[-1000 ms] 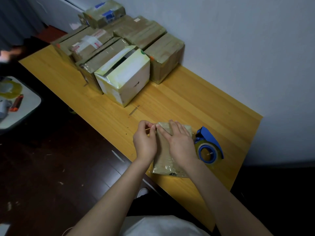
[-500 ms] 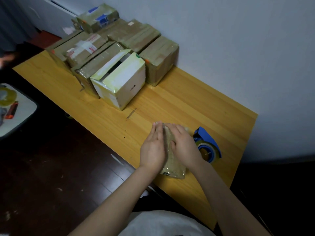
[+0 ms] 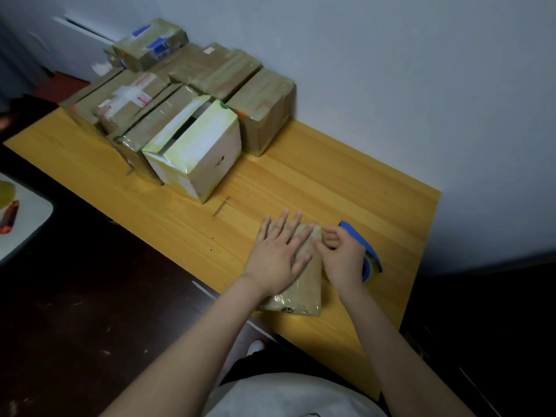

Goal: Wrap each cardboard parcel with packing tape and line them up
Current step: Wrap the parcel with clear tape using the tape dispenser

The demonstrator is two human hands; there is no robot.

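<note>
A small flat parcel (image 3: pixel 304 291), brown and glossy with tape, lies near the front edge of the wooden table (image 3: pixel 346 182). My left hand (image 3: pixel 278 254) lies flat on its top with straight, spread fingers. My right hand (image 3: pixel 341 260) sits at the parcel's right side, fingers curled against its far right corner. A blue tape dispenser (image 3: pixel 368 254) rests on the table just right of my right hand, mostly hidden behind it.
Several taped brown parcels (image 3: pixel 264 106) stand packed together at the far left against the wall, with a white box (image 3: pixel 198 152) in front whose top gapes. A smaller parcel (image 3: pixel 150 45) sits on the stack. A grey tray (image 3: pixel 21 224) lies at left.
My left hand went from pinching at the parcel's far edge to lying flat on top. My right hand slid off the top to the right side.
</note>
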